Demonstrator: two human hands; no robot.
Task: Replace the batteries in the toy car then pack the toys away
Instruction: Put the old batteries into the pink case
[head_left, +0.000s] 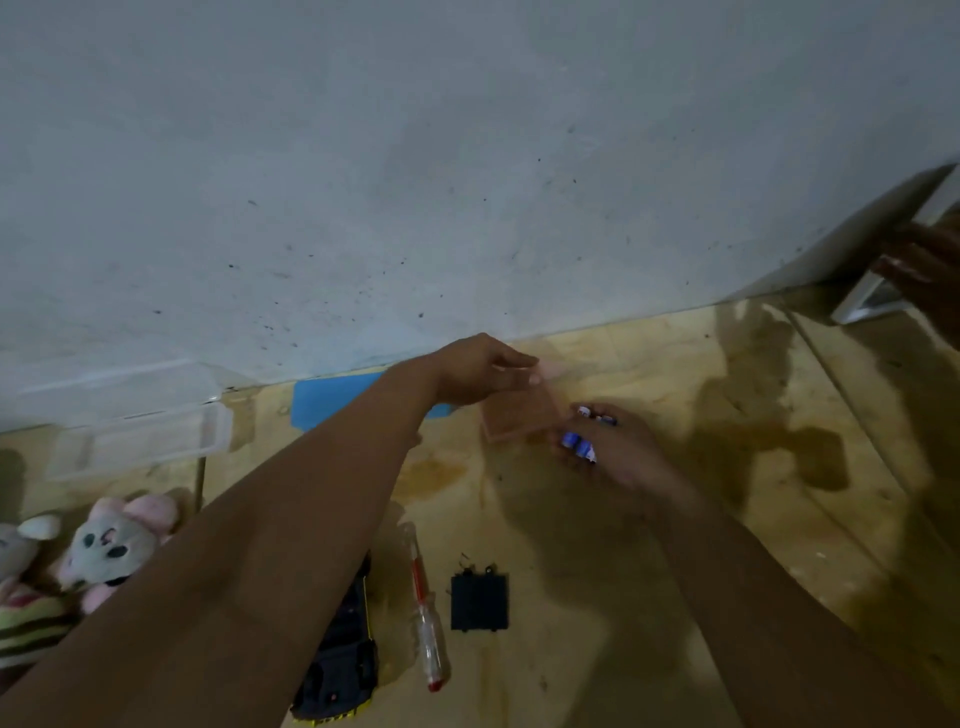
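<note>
1. Near the far wall, above the floor (597, 545), the left hand (478, 371) pinches a small pinkish translucent box (519, 415) at its top edge, fingers closed on it.
2. Just right of the box, the right hand (618, 447) is clenched around several blue-and-white batteries (579, 444); whether they are fresh or spent cannot be told.
3. At the near edge, partly under the left forearm, lies the toy car (343, 670), dark with yellow trim.
4. The red-handled screwdriver (426, 618) lies just right of the car, and the black battery cover (478, 603) lies right of that, apart from the car, so the compartment looks open.
5. Judged from this, the swap is midway: cover off, batteries in hand, refitting and screwing down not yet done.
6. Packing seems untouched: the plush toys (104, 551) sit at near left, and the clear storage bin (140, 441) stands beyond them by the wall.
</note>
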